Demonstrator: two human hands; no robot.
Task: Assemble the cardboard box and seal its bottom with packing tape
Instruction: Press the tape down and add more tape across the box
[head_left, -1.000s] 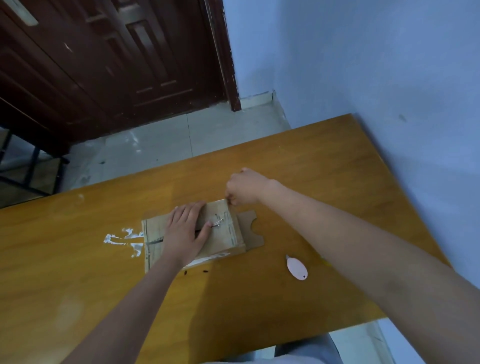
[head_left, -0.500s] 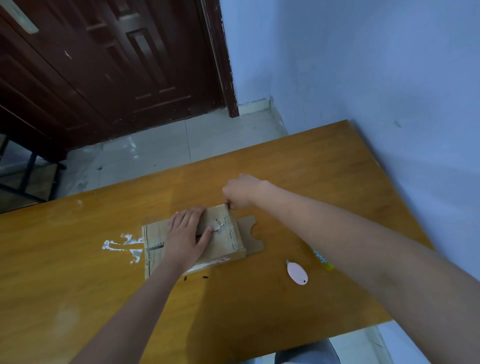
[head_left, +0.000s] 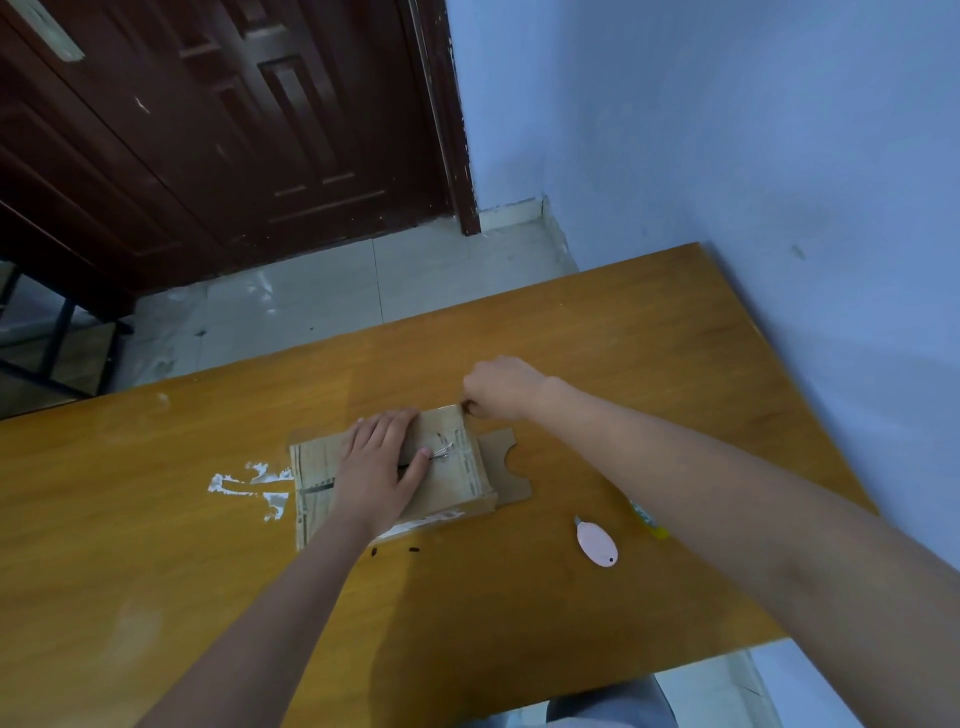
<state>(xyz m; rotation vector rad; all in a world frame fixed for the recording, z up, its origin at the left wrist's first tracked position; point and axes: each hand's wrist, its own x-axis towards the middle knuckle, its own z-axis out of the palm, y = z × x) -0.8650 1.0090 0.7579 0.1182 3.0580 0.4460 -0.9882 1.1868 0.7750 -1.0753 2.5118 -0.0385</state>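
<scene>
One cardboard box (head_left: 457, 467) is pinned to the table (head_left: 156, 545) by the left hand (head_left: 382, 467), which is laid flat and spread open on the box's upper face, palm down, with nothing held inside it. Four fingers are stretched toward the far edge of the box and the thumb is angled out to the right, its tip resting by a dark seam line that runs across the cardboard. The right hand (head_left: 501, 387) is curled into a loose fist at the far right corner of the box, with its fingertips pressed together at that corner; whether a piece of tape or only the cardboard edge is pinched there cannot be told.

The box is set near the middle of the table, slightly left of centre, with its long side running left to right. One tab (head_left: 506, 465) with a rounded notch is seen projecting from the box's right end and lying flat on the wood. One strip of pale tape (head_left: 426, 522) is visible along the near side of the box.

One small pink oval cutter (head_left: 597, 543) is lying on the table to the right of the box, apart from it. One yellow and green object (head_left: 649, 517) is partly hidden behind the right forearm and cannot be identified. One patch of white residue (head_left: 249, 486) is stuck to the wood just left of the box.
</scene>
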